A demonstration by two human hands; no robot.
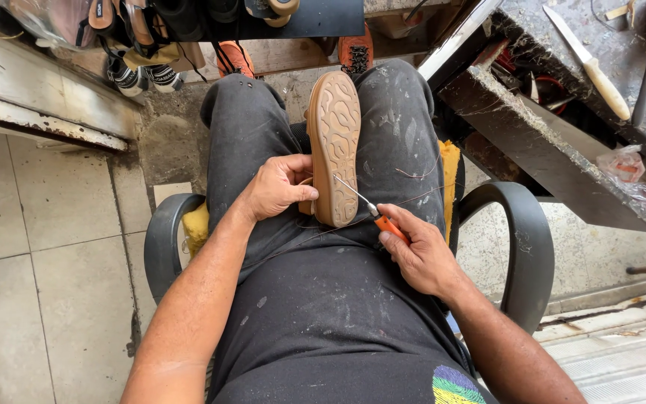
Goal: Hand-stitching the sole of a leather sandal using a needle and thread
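Where the pale tiled floor [46,247] meets a cluttered dark workbench [555,161] on the right, a person sits in a black armchair [521,247] in paint-flecked dark trousers. A tan shoe [333,146] lies sole-up between the thighs, toe pointing away. Left hand [278,187]: fingers curled closed around the shoe's heel edge. Right hand [420,251]: pinched shut on an orange-handled awl [379,217], metal tip touching the sole rim. A knife [588,63] rests on the bench.

left hand [282,187]: fingers curled in a grip, forearm reaching in from near left
right hand [420,251]: fist closed, forearm from near right
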